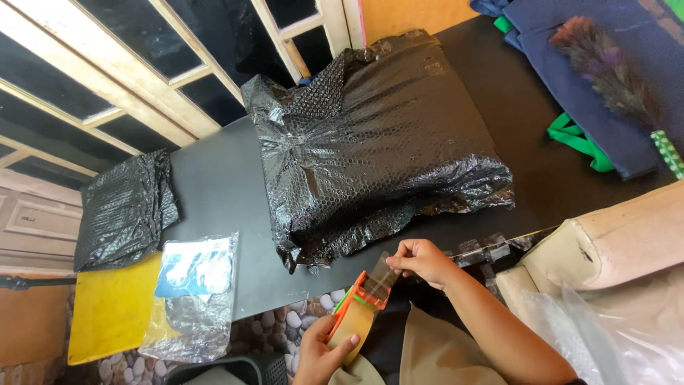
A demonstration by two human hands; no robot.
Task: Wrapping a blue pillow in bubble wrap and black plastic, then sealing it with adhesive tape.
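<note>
Black tabletop (228, 185) takes most of the view, one table only. On it sits one big parcel (377, 142) wrapped in black bubble wrap, bulky, edges loose at the near side. One smaller folded bubble sheet (125, 210) lies at the far left edge, well apart from the parcel. One yellow board (110, 310) sits below it, and one clear pouch (192, 296) with blue-white contents overlaps the board's right side. One feather duster (605, 64) lies top right on blue cloth. Your left hand (320, 356) is closed around one tape dispenser (354, 314), orange frame, tan roll, held off the near table edge, just below the parcel. Your right hand (424, 260) has thumb and fingertips pinched on the free tape end (381, 274), pulled a short way out of the dispenser. A few cut tape strips (481, 249) look stuck along the table edge beside that hand; exact count is hard to tell, roughly three. Risks, as a judgement: the tape end could fold back and stick to itself or your fingers if it goes slack; the loose wrap flap near the parcel's front corner could spring open before it is taped; the dispenser's blade is close to your right fingers.
</note>
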